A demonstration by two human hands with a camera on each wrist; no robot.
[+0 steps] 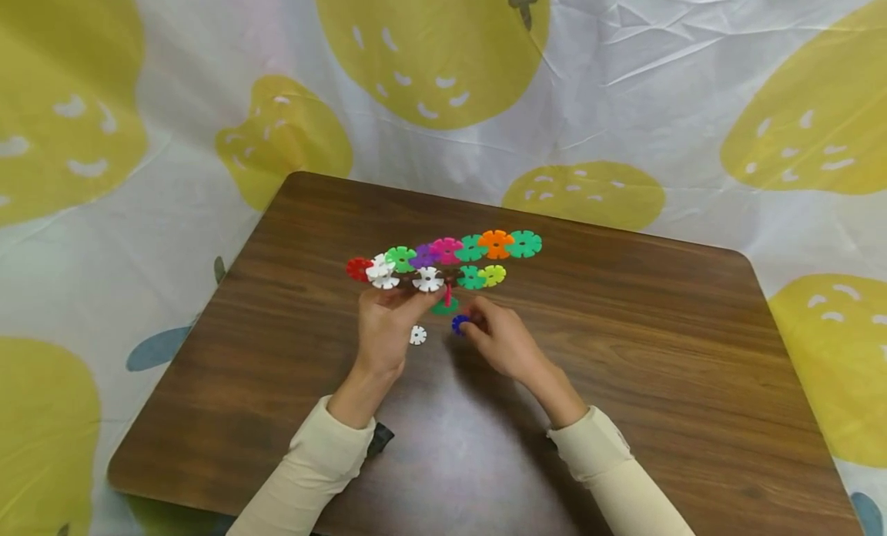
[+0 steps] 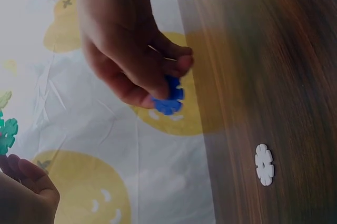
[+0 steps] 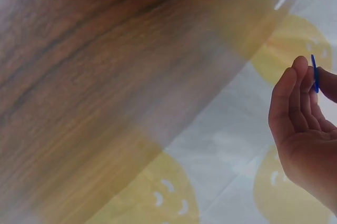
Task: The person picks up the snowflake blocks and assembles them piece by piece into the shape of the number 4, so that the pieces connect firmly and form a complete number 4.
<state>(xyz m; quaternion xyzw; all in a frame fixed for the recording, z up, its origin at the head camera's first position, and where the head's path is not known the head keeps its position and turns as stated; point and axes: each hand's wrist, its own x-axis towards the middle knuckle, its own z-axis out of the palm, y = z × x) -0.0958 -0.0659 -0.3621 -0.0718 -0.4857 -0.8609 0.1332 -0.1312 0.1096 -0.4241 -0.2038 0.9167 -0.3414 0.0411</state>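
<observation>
My left hand (image 1: 383, 328) grips a joined structure of notched plastic flower discs, held up over the table. Its upper row runs from a red disc (image 1: 358, 269) on the left through white, green, purple and pink to an orange disc (image 1: 495, 244) and a teal disc (image 1: 525, 244). Below that row sit white, teal and yellow discs, with a pink disc (image 1: 448, 295) edge-on beneath. Between thumb and fingers, my right hand (image 1: 504, 340) pinches a blue disc (image 2: 169, 98), apart from the structure. In the right wrist view this blue disc (image 3: 315, 73) appears edge-on.
A single white disc (image 1: 418, 335) lies flat on the brown wooden table (image 1: 658, 366), between the hands. Beside the left cuff shows a small black object (image 1: 380, 438). Behind the table hangs a white cloth (image 1: 610, 82) with yellow printed shapes.
</observation>
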